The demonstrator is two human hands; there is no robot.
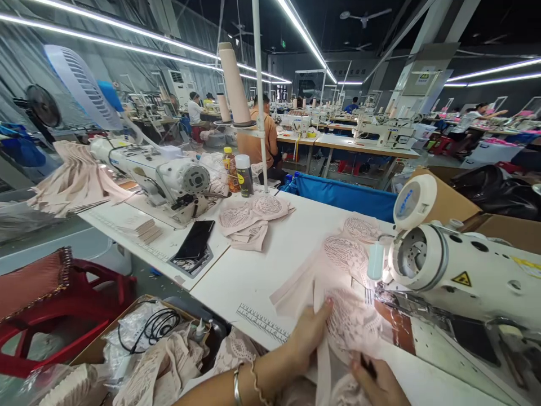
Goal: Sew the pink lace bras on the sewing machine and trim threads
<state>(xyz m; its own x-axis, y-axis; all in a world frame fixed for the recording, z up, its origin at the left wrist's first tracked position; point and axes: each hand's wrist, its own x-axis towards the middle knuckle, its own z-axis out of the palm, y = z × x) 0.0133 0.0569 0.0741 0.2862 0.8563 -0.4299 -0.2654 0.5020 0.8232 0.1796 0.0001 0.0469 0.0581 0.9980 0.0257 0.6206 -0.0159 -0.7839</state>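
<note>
Bra [354,318] in pale lace and mesh lies at the lower right of the frame, on the white table [279,248] just left of the sewing machine [477,270]. The left hand [307,334] pinches its edge, thumb on top beside the lace. The right hand [375,376], at the bottom of the frame, seems closed on a small dark thing [369,366] by the lower lace; what that is, I cannot tell.

As for progress, the cups look shaped and a mesh wing spreads out to the left, so I judge the bra partly made up. Loose strips and edges around the left hand suggest handling is not over. More lace cups [345,254] lie above it, close to the needle area; whether they are joined to the bra is unclear.

A lace pile [256,217] sits near the centre, apart from both hands; I cannot tell whether it is finished or waiting. More lace pieces [169,361] fill the box [91,347] at lower left, so plenty of cloth remains about, its stage unclear.
</note>
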